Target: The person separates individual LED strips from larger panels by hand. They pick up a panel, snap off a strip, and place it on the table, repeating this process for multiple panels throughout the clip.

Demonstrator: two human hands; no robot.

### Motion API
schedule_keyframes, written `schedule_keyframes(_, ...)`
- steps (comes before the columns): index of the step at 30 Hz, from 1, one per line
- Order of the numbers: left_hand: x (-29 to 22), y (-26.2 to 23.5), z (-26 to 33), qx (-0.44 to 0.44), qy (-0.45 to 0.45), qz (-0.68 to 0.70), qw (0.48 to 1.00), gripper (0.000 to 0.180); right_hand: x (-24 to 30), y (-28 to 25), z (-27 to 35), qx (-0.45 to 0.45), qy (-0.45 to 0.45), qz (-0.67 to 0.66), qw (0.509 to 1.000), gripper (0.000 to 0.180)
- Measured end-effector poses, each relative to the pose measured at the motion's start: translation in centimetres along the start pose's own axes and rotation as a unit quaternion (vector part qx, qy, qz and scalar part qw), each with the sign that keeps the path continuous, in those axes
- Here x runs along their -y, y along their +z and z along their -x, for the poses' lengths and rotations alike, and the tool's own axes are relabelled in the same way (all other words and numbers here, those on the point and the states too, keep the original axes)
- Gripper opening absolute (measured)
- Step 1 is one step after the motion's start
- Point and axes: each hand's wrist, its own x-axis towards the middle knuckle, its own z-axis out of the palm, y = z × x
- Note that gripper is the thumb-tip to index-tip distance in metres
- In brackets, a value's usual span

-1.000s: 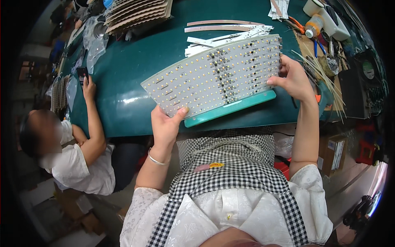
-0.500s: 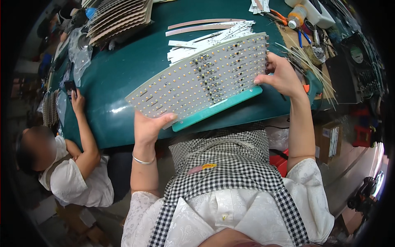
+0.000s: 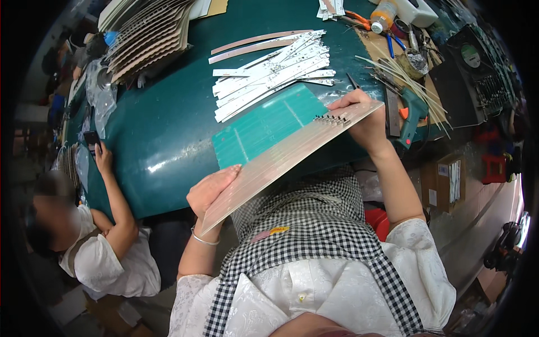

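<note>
Between my two hands is an LED circuit board (image 3: 289, 156), tilted over the table's front edge. Its pale plain face shows, with a row of small pins by the right end; the LED face is hidden. My left hand (image 3: 212, 192) grips the lower left end, fingers over the edge. At the other end, my right hand (image 3: 366, 124) is closed round the corner. Just beyond the board, a teal rectangular plate (image 3: 266, 121) with two pale lines lies on the green table.
White circuit strips (image 3: 269, 73) are piled behind the plate. A teal glue gun (image 3: 414, 115), thin pale sticks (image 3: 415, 90), blue-handled pliers (image 3: 391, 45) and a bottle (image 3: 383, 16) lie to the right. Stacked corrugated sheets (image 3: 149, 42) stand far left. A co-worker's hand (image 3: 103, 160) holds a phone (image 3: 91, 138).
The LED board has been tipped and drawn nearer to me, so its LED face has turned out of sight. The teal plate, largely covered before, now shows on the table.
</note>
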Motion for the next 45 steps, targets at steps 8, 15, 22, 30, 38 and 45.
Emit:
schedule_keyframes(8,0.3,-0.1,0.1,-0.003,0.106,-0.061,0.993,0.015,0.7,0.6,1.1,-0.061,0.247,-0.232,0.939,0.026)
schedule_keyframes(15,0.5,-2.9,-0.7,-0.277,-0.095,0.185,0.938,0.024,-1.2,-0.7,-2.1,-0.015,0.248,-0.259,0.933,0.007)
schedule_keyframes(22,0.6,-4.1,-1.4,-0.324,-0.250,0.315,0.856,0.049,-6.8,1.9,-8.9,-0.035,0.203,-0.237,0.949,0.010)
schedule_keyframes(30,0.8,-3.1,-0.7,-0.251,-0.342,0.308,0.851,0.052,-5.4,2.1,-8.2,-0.078,0.032,0.068,0.994,0.024)
schedule_keyframes(38,-0.2,-0.5,-0.8,-0.101,-0.393,0.284,0.869,0.050,-0.2,-0.4,-4.2,0.152,0.282,-0.350,0.881,0.046)
schedule_keyframes(45,0.8,-2.3,-2.7,-0.071,-0.367,0.312,0.873,0.046,0.1,-0.8,-4.9,0.204,0.267,-0.245,0.909,0.036)
